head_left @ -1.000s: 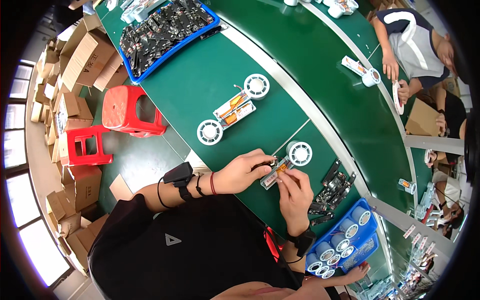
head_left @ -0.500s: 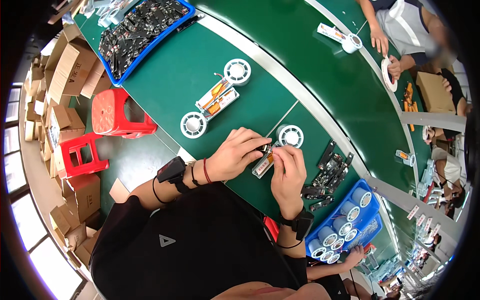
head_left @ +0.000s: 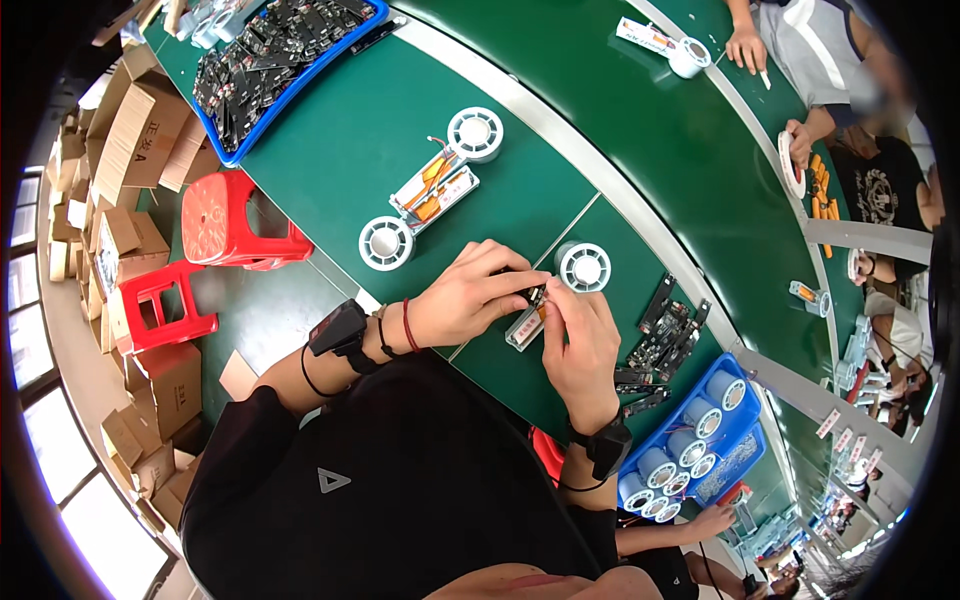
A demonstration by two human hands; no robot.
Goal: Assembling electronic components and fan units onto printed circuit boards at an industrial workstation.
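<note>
My left hand pinches a small black circuit board between thumb and fingers. Against the board's right end, the fingertips of my right hand press together; what they hold is hidden. Under both hands lies a white housing with a labelled side and a bit of orange inside. A round white slotted wheel-like part sits just beyond it. Farther left on the green table rests a white assembly with orange parts inside and a round slotted piece at each end.
Loose black circuit boards lie right of my hands. A blue bin of white cylinders stands beyond them; another blue bin holds many boards. Red stools stand at left. Across the green belt, a person's hand is near tape.
My hands stay at the housing, with the fingers shifted slightly around the board. The white part on the belt has moved a little left. The person opposite has moved one hand away from the tape roll.
</note>
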